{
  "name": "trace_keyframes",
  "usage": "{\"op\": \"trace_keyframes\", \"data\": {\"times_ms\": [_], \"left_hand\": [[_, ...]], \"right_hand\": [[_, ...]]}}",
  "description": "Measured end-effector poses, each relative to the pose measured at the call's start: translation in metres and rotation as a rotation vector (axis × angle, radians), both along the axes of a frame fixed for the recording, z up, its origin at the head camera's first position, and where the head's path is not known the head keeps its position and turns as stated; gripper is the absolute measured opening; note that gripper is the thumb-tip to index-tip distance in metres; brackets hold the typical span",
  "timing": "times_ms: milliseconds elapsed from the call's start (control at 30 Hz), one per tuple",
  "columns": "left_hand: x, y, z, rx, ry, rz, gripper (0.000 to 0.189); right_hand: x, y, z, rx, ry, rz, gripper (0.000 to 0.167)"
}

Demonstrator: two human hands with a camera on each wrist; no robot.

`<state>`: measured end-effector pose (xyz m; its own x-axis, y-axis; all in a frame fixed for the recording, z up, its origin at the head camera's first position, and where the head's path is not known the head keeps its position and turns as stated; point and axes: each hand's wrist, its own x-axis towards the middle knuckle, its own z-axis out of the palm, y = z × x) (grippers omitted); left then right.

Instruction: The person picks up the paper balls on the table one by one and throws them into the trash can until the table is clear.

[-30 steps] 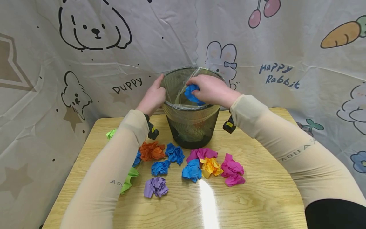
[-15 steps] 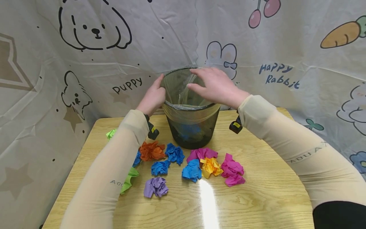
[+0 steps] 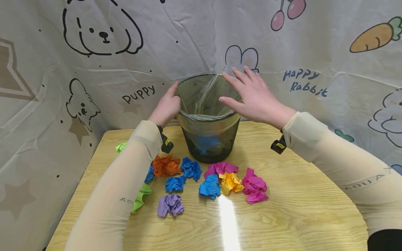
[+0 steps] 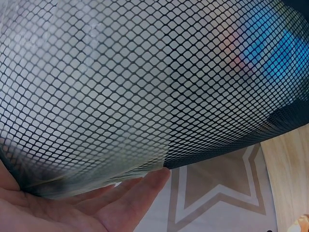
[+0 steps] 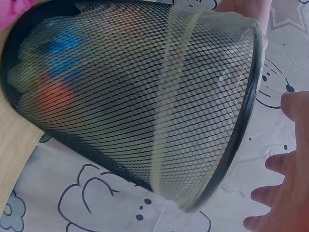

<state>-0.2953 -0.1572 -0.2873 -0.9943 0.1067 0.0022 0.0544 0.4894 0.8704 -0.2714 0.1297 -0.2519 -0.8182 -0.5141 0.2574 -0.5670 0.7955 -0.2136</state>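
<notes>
A black mesh wastebasket (image 3: 209,139) with a clear plastic liner stands upright at the back of the table. My left hand (image 3: 166,107) grips its rim at the left; in the left wrist view the fingers (image 4: 140,198) lie along the outer mesh. Over the right side of the rim, my right hand (image 3: 251,96) is spread and holds nothing. Blue crumpled paper (image 5: 65,46) and a red-orange paper ball (image 5: 54,94) show through the mesh at the bottom of the basket.
Several crumpled papers lie in front of the basket: orange (image 3: 166,165), blue (image 3: 209,187), yellow (image 3: 231,183), magenta (image 3: 255,186) and purple (image 3: 170,205). Green paper (image 3: 141,198) is partly behind the left sleeve. A printed curtain (image 3: 188,35) hangs behind the wooden table (image 3: 282,209).
My right hand has let go of a blue paper ball, which fell into the wastebasket. It then rose and drew back right, fingers spreading. My left hand has stayed at the rim.
</notes>
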Motion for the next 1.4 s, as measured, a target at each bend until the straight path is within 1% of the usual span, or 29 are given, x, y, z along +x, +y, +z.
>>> {"op": "trace_keyframes", "data": {"times_ms": [133,333,633,767,833,933,1067,1267,1400], "left_hand": [[0.001,0.0,0.001,0.005,-0.001,0.001,0.066],[0.001,0.001,0.002,0.006,-0.007,-0.001,0.066],[-0.001,0.0,0.0,0.006,-0.012,-0.002,0.066],[-0.002,-0.001,0.0,0.003,-0.012,-0.006,0.066],[-0.002,-0.001,-0.001,0.003,-0.011,-0.009,0.065],[-0.003,-0.001,-0.001,0.006,-0.007,-0.007,0.065],[-0.003,-0.002,-0.001,0.003,-0.005,-0.005,0.066],[-0.002,-0.002,-0.001,0.005,-0.018,-0.004,0.065],[-0.003,-0.001,-0.002,0.009,-0.019,-0.001,0.065]], "right_hand": [[0.009,0.012,-0.006,0.009,0.015,0.008,0.079],[0.027,0.033,-0.015,0.007,0.038,0.026,0.078],[0.058,0.058,-0.026,0.012,0.05,0.049,0.077],[0.069,0.067,-0.037,0.062,0.04,0.079,0.077],[0.074,0.07,-0.046,0.104,0.016,0.107,0.08],[0.079,0.074,-0.062,0.161,-0.035,0.175,0.087],[0.085,0.076,-0.085,0.185,-0.144,0.247,0.095],[0.09,0.073,-0.122,0.217,-0.319,0.247,0.104],[0.093,0.069,-0.144,0.228,-0.384,0.246,0.105]]}}
